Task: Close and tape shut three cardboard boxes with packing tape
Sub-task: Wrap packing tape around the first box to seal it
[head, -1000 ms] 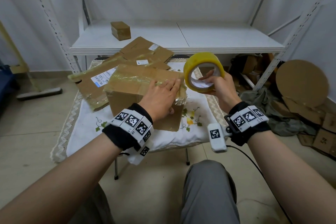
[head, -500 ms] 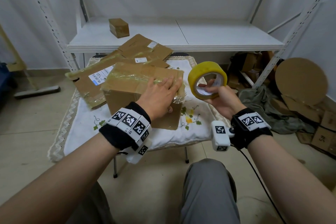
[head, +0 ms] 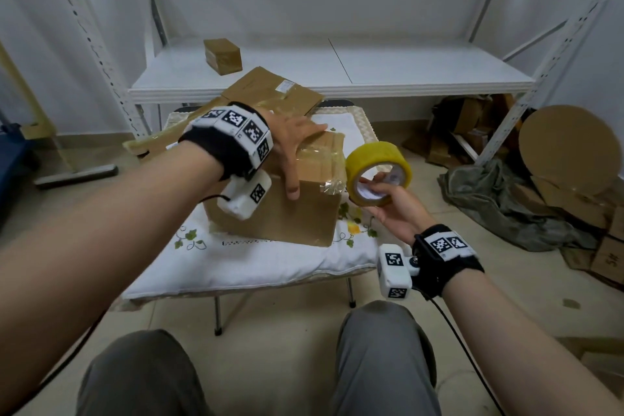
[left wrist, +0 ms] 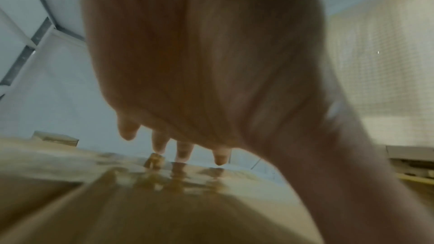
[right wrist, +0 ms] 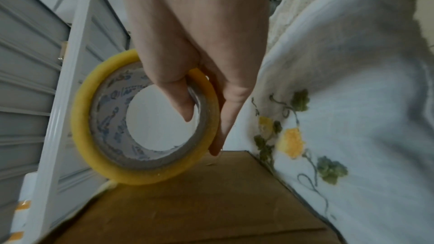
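A brown cardboard box with glossy tape across its top stands on a white embroidered cushion. My left hand lies flat on the box top, fingers straight, thumb down over the near face. In the left wrist view the fingertips rest on the taped top, blurred. My right hand grips a yellow roll of packing tape just right of the box, thumb inside the core. In the right wrist view the roll hangs over the box's side. A strip of tape runs from box corner toward the roll.
More cardboard boxes lie behind, partly on the cushion. A small taped box sits on the white shelf. Cardboard scraps and a round cardboard disc crowd the floor at right. My knees are below the folding stool.
My left hand slid from the box's near right corner to the top's far side, with the forearm raised. The roll dropped lower, beside the box's right edge.
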Motion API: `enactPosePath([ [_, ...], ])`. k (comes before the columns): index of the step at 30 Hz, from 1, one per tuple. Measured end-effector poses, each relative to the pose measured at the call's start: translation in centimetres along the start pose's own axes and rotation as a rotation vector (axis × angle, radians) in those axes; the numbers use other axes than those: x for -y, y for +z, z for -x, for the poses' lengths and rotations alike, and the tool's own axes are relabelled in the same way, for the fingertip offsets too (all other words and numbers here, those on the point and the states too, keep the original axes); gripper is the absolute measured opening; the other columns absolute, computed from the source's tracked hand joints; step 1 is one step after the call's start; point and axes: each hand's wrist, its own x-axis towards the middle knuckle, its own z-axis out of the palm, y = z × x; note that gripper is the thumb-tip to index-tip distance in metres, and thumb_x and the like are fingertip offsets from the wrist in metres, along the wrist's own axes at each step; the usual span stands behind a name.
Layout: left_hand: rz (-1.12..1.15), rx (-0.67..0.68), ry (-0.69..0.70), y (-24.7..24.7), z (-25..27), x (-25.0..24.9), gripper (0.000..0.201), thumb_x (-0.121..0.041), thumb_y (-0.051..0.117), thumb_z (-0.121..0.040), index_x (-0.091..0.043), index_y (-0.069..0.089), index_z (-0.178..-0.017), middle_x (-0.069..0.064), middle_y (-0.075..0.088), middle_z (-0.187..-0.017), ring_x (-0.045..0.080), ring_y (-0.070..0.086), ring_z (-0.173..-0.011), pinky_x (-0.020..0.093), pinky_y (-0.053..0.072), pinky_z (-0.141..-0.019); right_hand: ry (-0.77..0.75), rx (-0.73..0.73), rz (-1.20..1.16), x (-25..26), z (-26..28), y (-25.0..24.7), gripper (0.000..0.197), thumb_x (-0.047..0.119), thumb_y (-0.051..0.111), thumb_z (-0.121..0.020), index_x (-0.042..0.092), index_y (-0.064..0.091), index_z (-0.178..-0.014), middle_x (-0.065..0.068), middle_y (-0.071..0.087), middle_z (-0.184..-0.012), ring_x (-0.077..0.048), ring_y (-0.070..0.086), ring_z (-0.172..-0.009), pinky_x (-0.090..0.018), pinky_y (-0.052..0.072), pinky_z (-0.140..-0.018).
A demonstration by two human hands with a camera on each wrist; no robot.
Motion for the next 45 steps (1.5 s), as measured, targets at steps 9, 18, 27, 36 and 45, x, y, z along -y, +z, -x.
enactPosePath([
  [9,0.015,-0.102,0.093,0.3,0.0,0.4,0.140,-0.058,0.092,-0.047,-0.046,0.003,-0.155,0.003,0.026,-0.153,0.031,0.028,-0.140,0.050,0.029,-0.115,-0.009,0.044,-0.111,-0.6,0.1,0.6,0.026,-0.010,0.045,-0.097,0.013,0.053,-0.090,-0.025,0.069,-0.121,-0.038,0.072,-0.106,-0.047,0.062,-0.086],
  [18,0.030,-0.141,0.013,-1.1,2.4,1.7,0.135,-0.067,0.088,-0.047,-0.055,0.003,-0.151,0.003,0.028,-0.142,0.031,0.028,-0.135,0.056,0.033,-0.110,-0.101,0.073,-0.091,0.4,-0.1,2.6,0.016,0.001,0.044,-0.101,0.011,0.056,-0.103,-0.022,0.070,-0.120,-0.031,0.073,-0.103,-0.042,0.061,-0.088],
  [27,0.086,-0.062,-0.087,2.2,3.3,4.4,0.148,-0.086,0.077,-0.019,-0.063,0.004,-0.145,-0.001,0.028,-0.140,0.030,0.030,-0.136,0.054,0.034,-0.112,-0.015,0.000,0.508,-1.7,-1.8,3.8,0.029,-0.011,0.061,-0.087,0.010,0.062,-0.107,-0.014,0.064,-0.107,-0.025,0.064,-0.091,-0.035,0.060,-0.075],
  [36,0.115,-0.047,-0.092,2.4,2.7,4.7,0.144,-0.082,0.076,-0.020,-0.064,0.005,-0.144,-0.002,0.027,-0.140,0.029,0.029,-0.137,0.052,0.033,-0.113,0.043,0.222,0.554,0.5,-2.1,3.6,0.046,0.012,0.060,-0.096,0.017,0.051,-0.141,-0.011,0.061,-0.141,-0.025,0.060,-0.126,-0.039,0.051,-0.097],
  [45,0.140,-0.009,-0.107,2.0,3.0,4.7,0.147,-0.079,0.078,-0.018,-0.065,0.004,-0.144,-0.003,0.027,-0.142,0.030,0.028,-0.139,0.054,0.034,-0.112,0.049,0.037,0.736,1.7,-6.5,3.2,0.035,0.050,0.056,-0.100,0.019,0.071,-0.107,-0.009,0.070,-0.107,-0.030,0.064,-0.109,-0.043,0.051,-0.089],
])
